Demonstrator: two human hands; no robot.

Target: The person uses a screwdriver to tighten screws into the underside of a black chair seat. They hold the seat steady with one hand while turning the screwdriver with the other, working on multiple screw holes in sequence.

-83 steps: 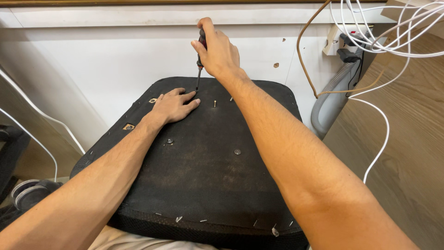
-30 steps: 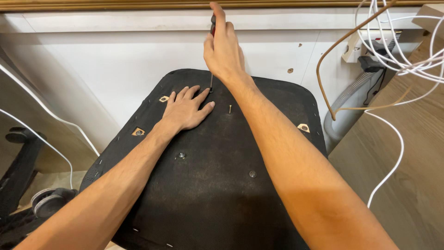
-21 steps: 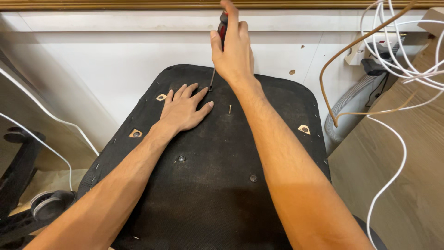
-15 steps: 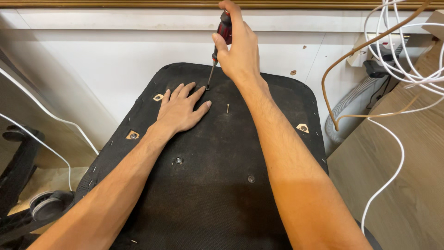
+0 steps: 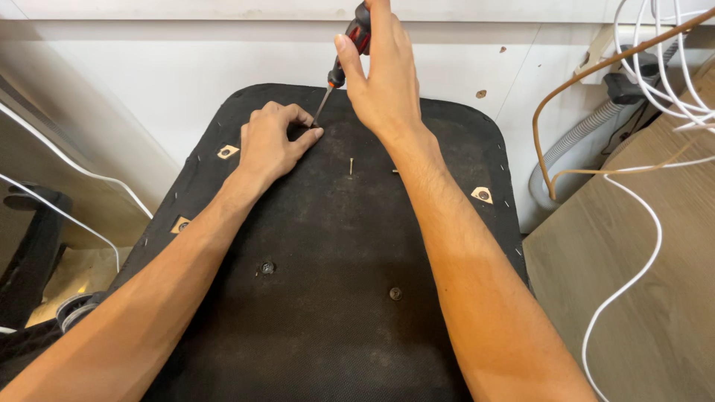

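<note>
A black fabric-covered chair seat (image 5: 335, 246) lies upside down in front of me. My right hand (image 5: 383, 82) grips a red and black screwdriver (image 5: 344, 56), held tilted with its tip down at the seat's far end. My left hand (image 5: 272, 141) rests there with fingers curled, thumb and forefinger pinched right at the screwdriver tip; whatever they pinch is too small to see. A loose brass screw (image 5: 351, 166) stands on the seat just right of that hand.
Two bolt heads (image 5: 267, 268) (image 5: 395, 293) sit mid-seat, and cut-out corner holes (image 5: 482, 194) show fittings. A white wall panel (image 5: 171, 74) stands behind. White and brown cables (image 5: 633, 97) and a grey hose (image 5: 573, 141) hang right, above a wooden surface (image 5: 655, 283). A chair castor (image 5: 71, 309) lies left.
My left hand went from lying flat with fingers spread to curled and pinching at the screwdriver tip. The screwdriver tilted more. The view shifted down and closer.
</note>
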